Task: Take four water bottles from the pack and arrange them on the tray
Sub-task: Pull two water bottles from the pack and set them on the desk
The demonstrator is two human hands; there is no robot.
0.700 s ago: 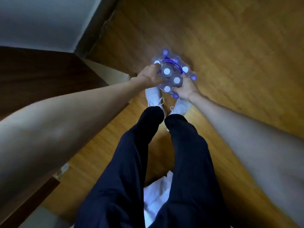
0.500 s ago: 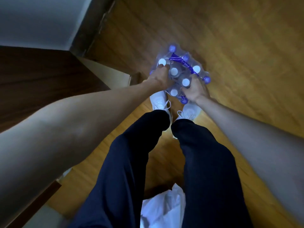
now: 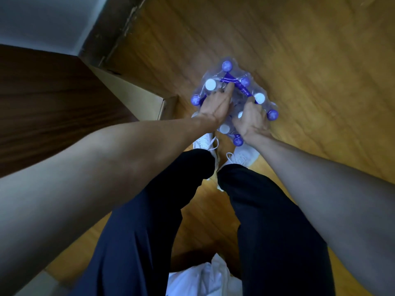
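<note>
A shrink-wrapped pack of water bottles (image 3: 259,90) stands on the wooden floor just past my white shoes, seen from above. Its caps are white and purple, and a purple carry strap (image 3: 232,80) crosses the top. My left hand (image 3: 217,105) lies on the pack's left side, fingers pressed into the plastic wrap near the strap. My right hand (image 3: 251,119) grips the wrap on the right side between the caps. Both hands cover the middle bottles. No tray is in view.
A dark wooden cabinet (image 3: 53,107) and a cardboard box (image 3: 136,101) stand to the left, against a white wall (image 3: 42,22) with a dark skirting board. A white plastic bag (image 3: 203,276) lies behind my legs. Wooden floor (image 3: 310,60) extends to the right.
Both hands have shifted further onto the top of the pack, the left reaching toward the strap. The view has tilted slightly; the pack stays on the floor.
</note>
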